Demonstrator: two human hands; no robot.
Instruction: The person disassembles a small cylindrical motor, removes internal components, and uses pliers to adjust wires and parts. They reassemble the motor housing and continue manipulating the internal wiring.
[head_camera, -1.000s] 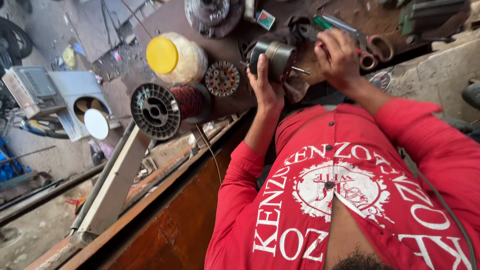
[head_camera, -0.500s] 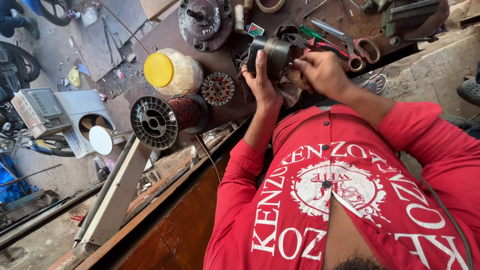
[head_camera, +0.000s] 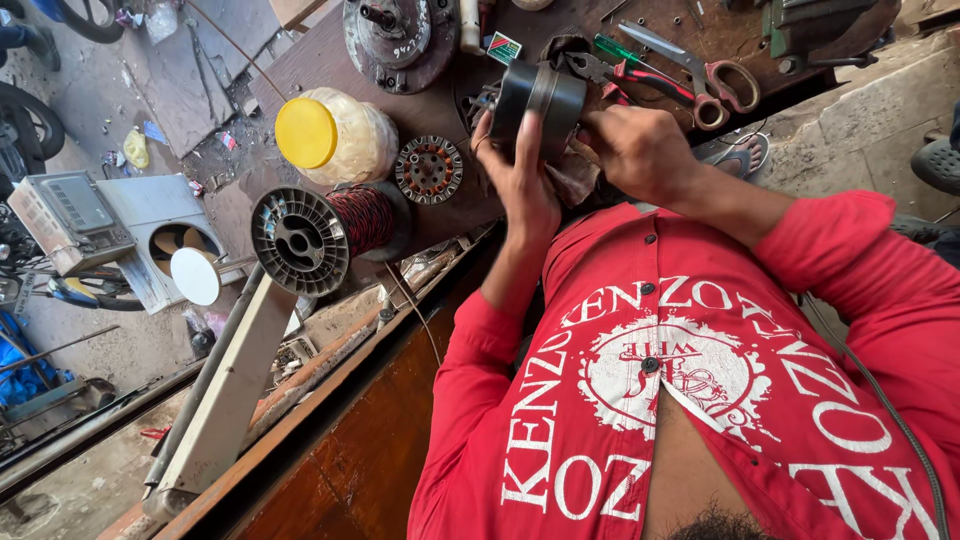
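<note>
Head | left hand (head_camera: 525, 185) grasping motor housing (head_camera: 540, 100) | right hand (head_camera: 640, 150) clenched beside it | workbench (head_camera: 310, 60) crowded

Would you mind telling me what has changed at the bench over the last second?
The right hand came off the tools near the scissors and closed in on the dark motor housing, now touching its side. The left hand still grips the housing. The wire spool, yellow-lidded jar and small rotor lie as before on the bench.
</note>
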